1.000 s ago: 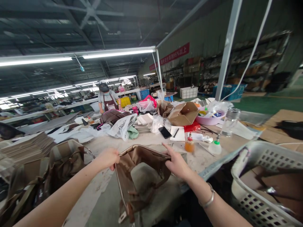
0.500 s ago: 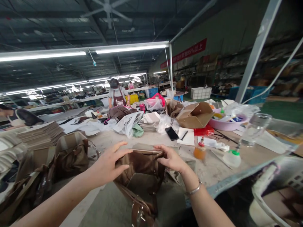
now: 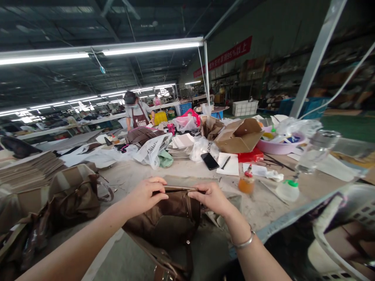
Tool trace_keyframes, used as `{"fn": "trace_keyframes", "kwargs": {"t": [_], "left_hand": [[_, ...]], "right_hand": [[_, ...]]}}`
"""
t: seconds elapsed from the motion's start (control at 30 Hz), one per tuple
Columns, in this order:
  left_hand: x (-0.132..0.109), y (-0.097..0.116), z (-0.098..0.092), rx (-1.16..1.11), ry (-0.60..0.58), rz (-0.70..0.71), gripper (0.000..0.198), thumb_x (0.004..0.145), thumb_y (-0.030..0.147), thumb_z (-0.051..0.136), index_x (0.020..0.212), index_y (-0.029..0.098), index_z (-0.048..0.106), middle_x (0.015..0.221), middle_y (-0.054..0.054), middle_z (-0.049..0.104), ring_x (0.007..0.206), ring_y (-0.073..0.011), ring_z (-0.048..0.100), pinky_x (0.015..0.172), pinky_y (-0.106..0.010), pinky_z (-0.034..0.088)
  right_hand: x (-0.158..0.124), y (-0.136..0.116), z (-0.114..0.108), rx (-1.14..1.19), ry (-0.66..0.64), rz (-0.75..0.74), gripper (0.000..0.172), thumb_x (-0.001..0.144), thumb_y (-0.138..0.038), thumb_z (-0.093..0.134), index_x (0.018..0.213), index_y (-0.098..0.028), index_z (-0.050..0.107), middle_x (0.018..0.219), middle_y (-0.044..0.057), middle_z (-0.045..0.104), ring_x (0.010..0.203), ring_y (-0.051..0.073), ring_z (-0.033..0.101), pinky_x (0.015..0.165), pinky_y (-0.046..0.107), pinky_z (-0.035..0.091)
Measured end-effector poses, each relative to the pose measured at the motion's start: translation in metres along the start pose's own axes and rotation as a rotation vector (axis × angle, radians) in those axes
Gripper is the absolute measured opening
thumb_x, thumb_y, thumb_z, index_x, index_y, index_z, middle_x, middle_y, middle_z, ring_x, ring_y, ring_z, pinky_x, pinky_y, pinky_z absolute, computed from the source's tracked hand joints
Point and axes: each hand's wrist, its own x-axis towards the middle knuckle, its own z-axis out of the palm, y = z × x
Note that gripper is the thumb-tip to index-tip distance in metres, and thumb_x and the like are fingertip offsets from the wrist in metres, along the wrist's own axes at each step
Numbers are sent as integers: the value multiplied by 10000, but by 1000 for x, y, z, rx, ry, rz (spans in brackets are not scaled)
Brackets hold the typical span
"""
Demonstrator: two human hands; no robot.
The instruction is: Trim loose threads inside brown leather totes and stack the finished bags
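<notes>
A brown bag (image 3: 164, 222) stands on the worktable (image 3: 263, 203) right in front of me. My left hand (image 3: 146, 195) pinches the left side of its top rim. My right hand (image 3: 212, 198), with a bracelet on the wrist, grips the right side of the same rim. The rim is pressed nearly closed between the two hands. The bag's strap with a metal buckle (image 3: 159, 271) hangs toward me at the lower edge.
More brown bags (image 3: 70, 199) pile at my left. A black phone (image 3: 209, 160), notepad with pen (image 3: 227, 164), orange bottle (image 3: 245, 183), white squeeze bottle (image 3: 283, 190) and glass jar (image 3: 316, 150) lie beyond. A white basket (image 3: 342, 230) stands right. A person in an apron (image 3: 137, 115) works behind.
The bag's mouth, held wide open a second ago, is now pulled nearly closed. My left hand let go, opened, then took the rim again.
</notes>
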Motion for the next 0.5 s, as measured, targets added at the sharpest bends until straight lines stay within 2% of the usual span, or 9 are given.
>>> {"fn": "trace_keyframes", "kwargs": {"t": [0.13,0.3,0.4,0.5], "left_hand": [[0,-3,4,-31,60,-38,211,838,315,538,700,178,621,985,-42,643,858,-146,597,802,-238,427],[3,-8,9,-4,80,-37,204,868,297,489,734,175,583,884,-31,636,776,-137,570,733,-240,411],[5,-10,10,3,80,-56,196,863,299,498,748,176,598,835,-26,629,749,-136,558,711,-241,400],[5,-9,10,-5,66,-72,200,866,302,496,762,177,613,777,-14,617,720,-130,551,679,-234,388]], "right_hand": [[0,-1,6,-178,80,-33,216,883,-307,539,809,-188,704,714,3,641,684,145,581,627,236,419],[-1,-4,11,-353,124,-32,251,913,-314,484,825,-211,695,709,11,638,686,152,577,616,244,407],[-1,-2,8,-326,91,-31,269,919,-333,467,876,-212,702,754,22,663,716,162,596,649,257,435],[-1,-1,4,-211,33,-20,300,887,-388,518,1073,-206,668,918,47,689,816,188,622,730,290,473]]}}
